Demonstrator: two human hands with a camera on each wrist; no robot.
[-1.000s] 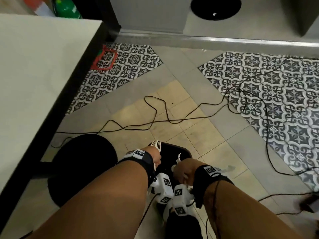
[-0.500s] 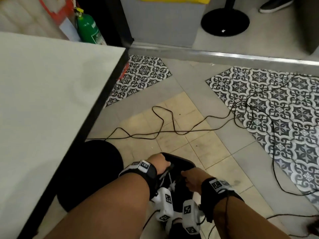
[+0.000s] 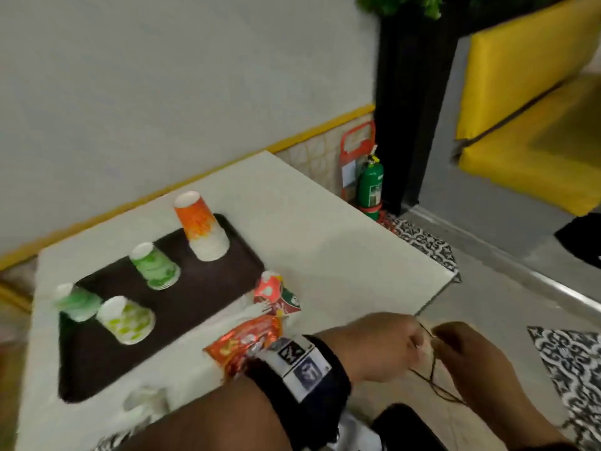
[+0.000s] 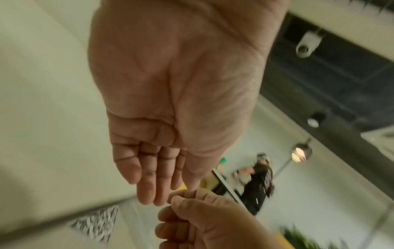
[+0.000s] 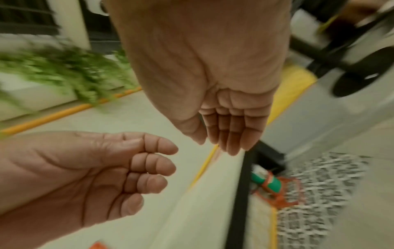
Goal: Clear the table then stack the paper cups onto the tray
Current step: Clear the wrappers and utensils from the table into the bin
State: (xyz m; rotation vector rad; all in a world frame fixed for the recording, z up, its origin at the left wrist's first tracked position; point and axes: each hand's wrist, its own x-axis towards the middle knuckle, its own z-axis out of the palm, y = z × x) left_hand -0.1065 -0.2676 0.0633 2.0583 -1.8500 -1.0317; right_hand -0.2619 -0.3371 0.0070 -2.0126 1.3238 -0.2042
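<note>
A dark brown tray lies on the pale table. Upside-down paper cups stand on it: an orange stack, a green stack, a blurred green one and a yellow-green one. A red cup and an orange snack wrapper lie beside the tray, and a pale cup sits near the table's front edge. My left hand and right hand hover close together past the table's corner, loosely curled and empty.
A green fire extinguisher stands by the wall beyond the table. A yellow bench fills the far right. Thin black cable trails over the tiled floor under my hands, and a dark round object sits below them.
Both hands were down at a black bin on the floor with white cutlery. They have risen to table height, empty, and the view has swung up to the tray and cups.
</note>
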